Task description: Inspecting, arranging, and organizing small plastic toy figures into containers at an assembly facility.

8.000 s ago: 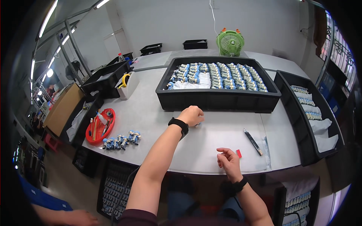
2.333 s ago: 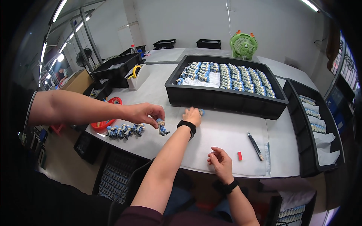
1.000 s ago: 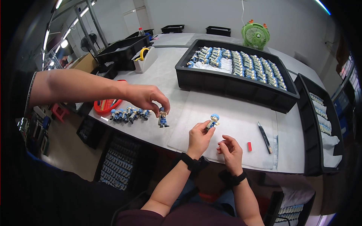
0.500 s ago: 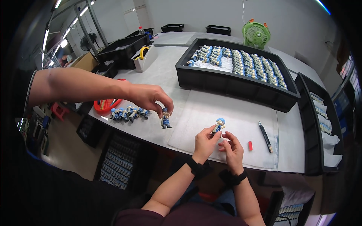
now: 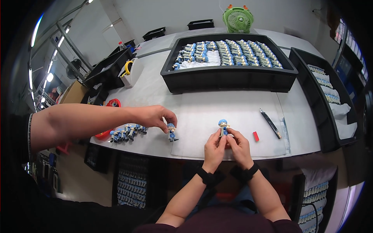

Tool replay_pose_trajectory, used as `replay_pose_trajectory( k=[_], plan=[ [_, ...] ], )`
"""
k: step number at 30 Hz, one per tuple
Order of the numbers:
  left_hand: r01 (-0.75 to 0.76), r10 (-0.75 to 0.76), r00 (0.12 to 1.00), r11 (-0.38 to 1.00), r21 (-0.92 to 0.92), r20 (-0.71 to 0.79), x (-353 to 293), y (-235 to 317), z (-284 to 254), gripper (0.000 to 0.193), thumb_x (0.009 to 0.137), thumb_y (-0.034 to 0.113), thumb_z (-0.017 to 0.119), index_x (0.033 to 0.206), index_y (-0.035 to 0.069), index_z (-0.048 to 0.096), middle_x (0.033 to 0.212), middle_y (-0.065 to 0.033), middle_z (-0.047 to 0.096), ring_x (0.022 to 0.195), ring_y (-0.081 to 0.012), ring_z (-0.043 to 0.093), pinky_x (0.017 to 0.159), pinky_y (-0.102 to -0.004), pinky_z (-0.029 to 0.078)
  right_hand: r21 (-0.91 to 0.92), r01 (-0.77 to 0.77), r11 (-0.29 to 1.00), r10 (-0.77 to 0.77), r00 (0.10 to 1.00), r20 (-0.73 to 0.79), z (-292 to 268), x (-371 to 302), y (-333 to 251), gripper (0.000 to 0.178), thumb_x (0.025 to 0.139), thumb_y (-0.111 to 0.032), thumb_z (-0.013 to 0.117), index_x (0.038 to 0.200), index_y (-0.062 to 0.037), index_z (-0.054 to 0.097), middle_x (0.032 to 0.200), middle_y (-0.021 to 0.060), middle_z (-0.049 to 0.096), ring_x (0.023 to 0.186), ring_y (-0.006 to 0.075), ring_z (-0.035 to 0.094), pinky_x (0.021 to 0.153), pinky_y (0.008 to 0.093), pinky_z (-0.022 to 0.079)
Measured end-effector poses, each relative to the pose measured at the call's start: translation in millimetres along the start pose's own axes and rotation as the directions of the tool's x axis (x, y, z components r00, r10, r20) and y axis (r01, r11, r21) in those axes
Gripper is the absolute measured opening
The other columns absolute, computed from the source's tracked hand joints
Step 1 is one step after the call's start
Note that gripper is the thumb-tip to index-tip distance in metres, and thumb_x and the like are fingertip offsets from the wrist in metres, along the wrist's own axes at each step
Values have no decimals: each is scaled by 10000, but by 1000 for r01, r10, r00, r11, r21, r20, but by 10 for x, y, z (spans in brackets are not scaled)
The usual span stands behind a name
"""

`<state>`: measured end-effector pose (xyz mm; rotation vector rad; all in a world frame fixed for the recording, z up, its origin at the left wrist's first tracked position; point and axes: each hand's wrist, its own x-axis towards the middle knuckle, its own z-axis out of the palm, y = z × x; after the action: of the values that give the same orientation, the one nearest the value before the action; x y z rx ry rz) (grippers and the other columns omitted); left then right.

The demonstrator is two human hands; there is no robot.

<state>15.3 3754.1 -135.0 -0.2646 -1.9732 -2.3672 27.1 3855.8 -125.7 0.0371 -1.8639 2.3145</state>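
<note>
Between the fingertips of my left hand and my right hand stands a small blue-haired figurine, held upright over the near edge of the white sheet. Both hands are closed on its lower part, so its legs are mostly hidden. To the right lie a small red block and a black craft knife. At my left, a co-worker's hand grips another blue-haired figurine by its head. Beyond that arm, several similar figurines lie in a cluster.
A big black tray with rows of figurines stands behind the work sheet. Another black tray runs along the right. A green fan is at the back. A red tray and a white holder with yellow-handled scissors are left.
My right hand has closed in on the figurine, so both hands now hold it. The co-worker's figurine has come down toward the table. The whole view has shifted.
</note>
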Motion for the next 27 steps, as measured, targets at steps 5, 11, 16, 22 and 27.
replay_pose_trajectory(
  k=[5,11,16,22,27],
  plan=[
    [38,-38,999,997,-68,1,-12,40,-8,351,860,64,488,1176,-79,430,1044,-93,494,874,-132,561,732,-229,494,-9,-35,999,35,999,29,4,-7,-3,302,860,-71,477,1142,39,477,919,59,566,755,82,544,661,209,473],
    [23,-22,1000,998,-61,5,-9,42,-26,361,861,63,487,1182,-88,416,1050,-94,486,885,-138,560,736,-235,499,-2,-3,1000,3,1000,-3,39,0,25,276,852,-69,483,1099,54,495,900,75,563,712,101,562,604,220,490],
    [30,-30,1000,999,-40,0,-5,41,-33,363,858,62,491,1175,-98,418,1065,-106,487,898,-146,561,743,-232,492,22,-27,999,26,1000,4,39,8,33,277,852,-71,484,1099,54,495,904,78,566,715,100,562,607,222,492],
    [29,-29,1000,998,-56,-3,9,-23,-2,349,855,65,496,1158,-98,437,1046,-105,507,900,-140,564,741,-229,484,9,-54,999,54,998,22,-9,6,9,301,863,-75,472,1139,46,477,959,78,569,774,95,555,658,215,481],
    [16,-19,999,997,-71,-47,1,-30,-13,335,852,74,507,1139,-91,456,1017,-96,527,837,-119,569,713,-216,482,10,-25,1000,25,999,24,30,11,16,267,857,-64,474,1099,46,496,903,71,560,701,101,558,603,222,487]
  ],
)
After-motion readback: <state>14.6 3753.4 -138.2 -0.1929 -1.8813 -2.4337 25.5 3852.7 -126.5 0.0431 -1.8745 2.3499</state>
